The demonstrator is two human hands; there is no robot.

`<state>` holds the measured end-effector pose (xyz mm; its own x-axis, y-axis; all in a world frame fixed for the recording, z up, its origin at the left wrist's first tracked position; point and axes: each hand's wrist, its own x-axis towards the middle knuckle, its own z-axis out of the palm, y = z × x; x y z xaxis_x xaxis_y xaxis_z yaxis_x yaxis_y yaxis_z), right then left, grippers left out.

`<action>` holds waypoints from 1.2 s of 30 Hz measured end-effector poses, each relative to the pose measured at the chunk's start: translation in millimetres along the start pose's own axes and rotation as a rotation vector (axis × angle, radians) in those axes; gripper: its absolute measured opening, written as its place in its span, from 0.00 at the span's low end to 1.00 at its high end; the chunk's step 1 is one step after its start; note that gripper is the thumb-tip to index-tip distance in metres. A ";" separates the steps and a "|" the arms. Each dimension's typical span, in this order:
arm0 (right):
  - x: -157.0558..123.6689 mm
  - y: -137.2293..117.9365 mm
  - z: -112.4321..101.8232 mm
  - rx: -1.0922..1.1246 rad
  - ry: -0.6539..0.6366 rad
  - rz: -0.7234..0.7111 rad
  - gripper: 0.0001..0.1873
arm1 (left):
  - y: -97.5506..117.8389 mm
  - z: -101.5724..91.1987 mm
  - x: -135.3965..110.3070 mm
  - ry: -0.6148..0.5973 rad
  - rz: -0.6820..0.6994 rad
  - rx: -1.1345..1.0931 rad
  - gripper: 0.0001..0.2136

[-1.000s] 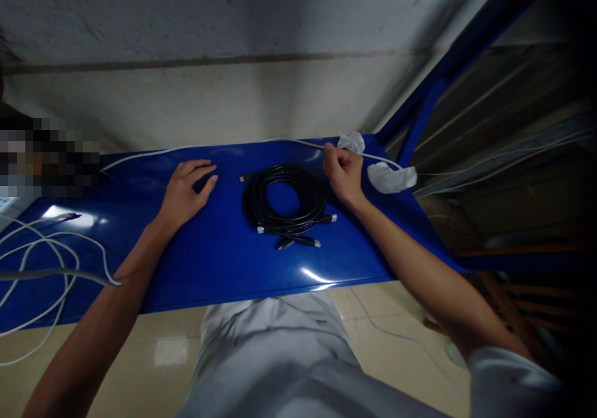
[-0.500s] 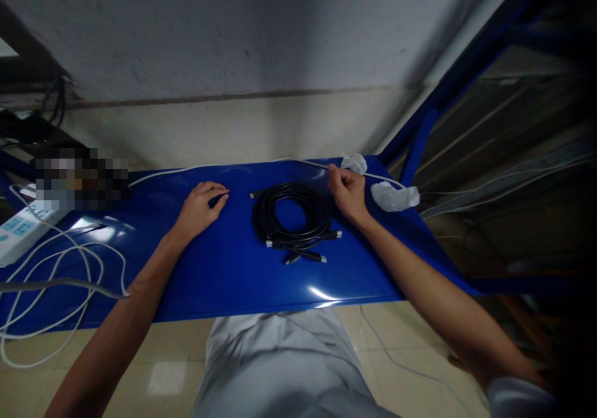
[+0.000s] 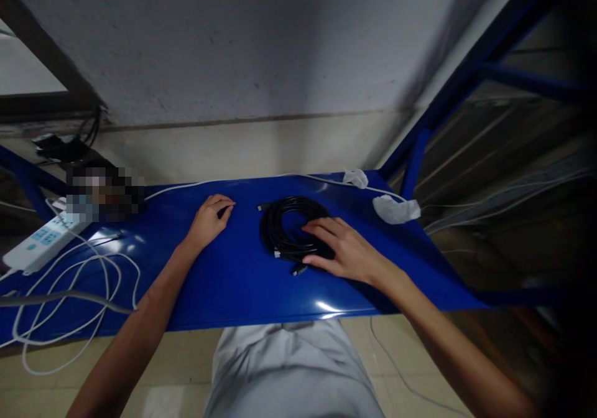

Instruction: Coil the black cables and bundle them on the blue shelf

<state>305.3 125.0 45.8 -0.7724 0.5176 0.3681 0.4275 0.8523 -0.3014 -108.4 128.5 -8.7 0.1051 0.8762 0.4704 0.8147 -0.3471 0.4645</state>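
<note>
Looking down from my head, I see my right hand (image 3: 347, 253) lying flat on the near right side of the black cable (image 3: 270, 231). My fingers are spread wide and not closed on anything. They just press on the loops. The cable is wound in a round coil in the middle of the blue table (image 3: 233, 287), and its plugs (image 3: 298, 270) stick out at the near side, just by my thumb. My left hand (image 3: 209, 219) rests on the table a little way to the left of the coil, apart from it. Its fingers are curled. There is a small dark spot at my fingertips, but the picture is dim, so I cannot tell if I am pinching something or if it is only shadow. Over on the far left lie loose white wires (image 3: 107, 269) and a white power strip (image 3: 40, 244). Two crumpled tissues (image 3: 395, 209) sit at the far right corner, well apart from my hands. I think I am at the step of putting my hand on the coil, with no hold on it yet. To lift it, I would need to curl my fingers under all the loops at once, so the coil does not fall open.
</note>
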 end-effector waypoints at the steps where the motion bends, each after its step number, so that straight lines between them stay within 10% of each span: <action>1: -5.5 -1.5 4.5 -0.031 -0.017 -0.010 0.29 | 0.2 0.3 -0.2 0.000 0.004 0.000 0.12; 36: -23.4 54.1 -15.8 -0.067 0.118 -0.069 0.07 | -5.4 -11.6 2.7 0.096 -0.041 0.170 0.08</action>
<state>353.9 160.2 34.8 -0.7418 0.4600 0.4880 0.4089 0.8870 -0.2145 -119.1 128.8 -1.3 0.0213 0.8498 0.5266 0.9028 -0.2427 0.3552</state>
